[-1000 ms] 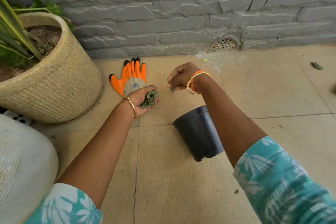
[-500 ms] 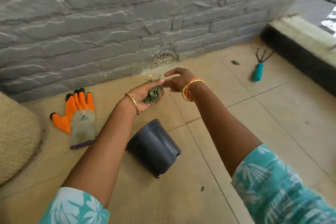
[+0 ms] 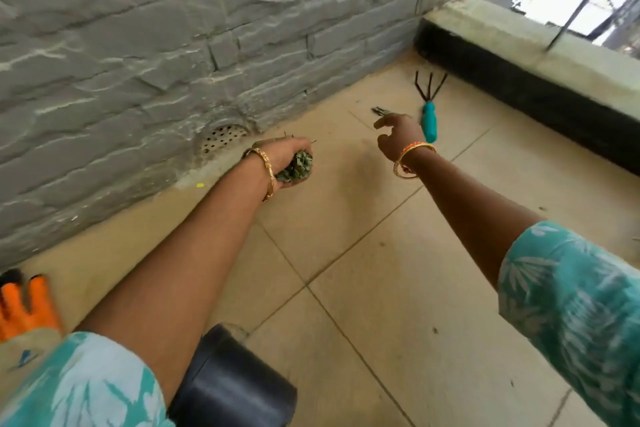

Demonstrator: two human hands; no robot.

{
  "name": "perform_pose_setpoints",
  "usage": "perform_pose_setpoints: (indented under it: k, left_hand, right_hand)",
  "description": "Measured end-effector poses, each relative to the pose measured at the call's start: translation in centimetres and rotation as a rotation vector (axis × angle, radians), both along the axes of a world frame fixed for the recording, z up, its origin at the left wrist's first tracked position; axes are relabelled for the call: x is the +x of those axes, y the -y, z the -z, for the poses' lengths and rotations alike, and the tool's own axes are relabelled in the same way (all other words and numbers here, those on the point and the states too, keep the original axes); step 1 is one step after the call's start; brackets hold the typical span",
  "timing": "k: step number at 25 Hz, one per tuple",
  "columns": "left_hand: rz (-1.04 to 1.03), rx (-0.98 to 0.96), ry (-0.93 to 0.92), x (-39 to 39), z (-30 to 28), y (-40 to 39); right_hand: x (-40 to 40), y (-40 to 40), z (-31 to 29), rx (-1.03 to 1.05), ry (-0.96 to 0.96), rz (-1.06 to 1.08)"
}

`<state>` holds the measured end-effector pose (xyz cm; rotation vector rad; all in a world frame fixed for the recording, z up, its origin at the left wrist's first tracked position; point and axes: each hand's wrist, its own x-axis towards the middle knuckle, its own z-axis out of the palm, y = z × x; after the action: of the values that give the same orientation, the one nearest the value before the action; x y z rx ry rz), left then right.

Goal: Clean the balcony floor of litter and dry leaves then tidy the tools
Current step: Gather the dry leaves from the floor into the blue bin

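Note:
My left hand (image 3: pixel 284 158) is cupped around a clump of dry green leaves (image 3: pixel 297 166), held above the tan floor tiles near the wall. My right hand (image 3: pixel 398 135) reaches out toward the far corner, fingers loosely spread and holding nothing. Just beyond its fingertips a small dark leaf (image 3: pixel 380 111) lies on the floor. A hand rake with a teal handle (image 3: pixel 428 114) and black prongs lies right of that hand, prongs pointing at the corner.
A black plastic pot (image 3: pixel 228 388) lies on its side under my left forearm. An orange and grey glove (image 3: pixel 26 308) lies at the left edge. A round drain grate (image 3: pixel 223 137) sits in the grey stone wall. A raised ledge (image 3: pixel 530 42) borders the right side.
The view has swung right, toward the corner. My right hand left my left hand and stretched out toward the leaf beside the rake. My left hand still holds the leaves.

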<state>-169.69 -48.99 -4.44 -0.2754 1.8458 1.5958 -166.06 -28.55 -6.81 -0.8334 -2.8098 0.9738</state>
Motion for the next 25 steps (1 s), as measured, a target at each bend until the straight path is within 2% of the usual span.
perform_pose_setpoints:
  k: [3,8,12,15,18,21,25]
  left_hand:
    - [-0.026,-0.028,0.027,-1.6,2.8,-2.1]
    - [-0.034,-0.026,0.046,-2.6,5.0,-4.8]
    - [-0.033,-0.022,0.028,-3.9,5.9,-6.3]
    - [-0.031,-0.008,0.029,-4.5,6.4,-7.7]
    - [-0.02,-0.014,0.027,-4.0,6.9,-9.0]
    - [-0.024,-0.025,0.062,-3.3,6.5,-9.2]
    - [-0.021,-0.014,0.167,-0.6,2.5,-8.3]
  right_hand:
    - [-2.4,-3.3,2.6,0.155,0.099,-0.116]
    - [-6.2,-6.3,6.3,0.197,0.112,-0.14]
    - [-6.6,-7.9,7.9,0.409,-0.061,-0.206]
    - [-6.9,-8.2,8.2,0.462,-0.177,-0.17]
    - [-7.2,-8.2,8.1,0.473,-0.192,-0.172]
    - [-5.8,-7.3,7.1,0.236,-0.219,-0.049]
    - [-0.5,-5.6,2.5,-0.417,-0.231,0.245]
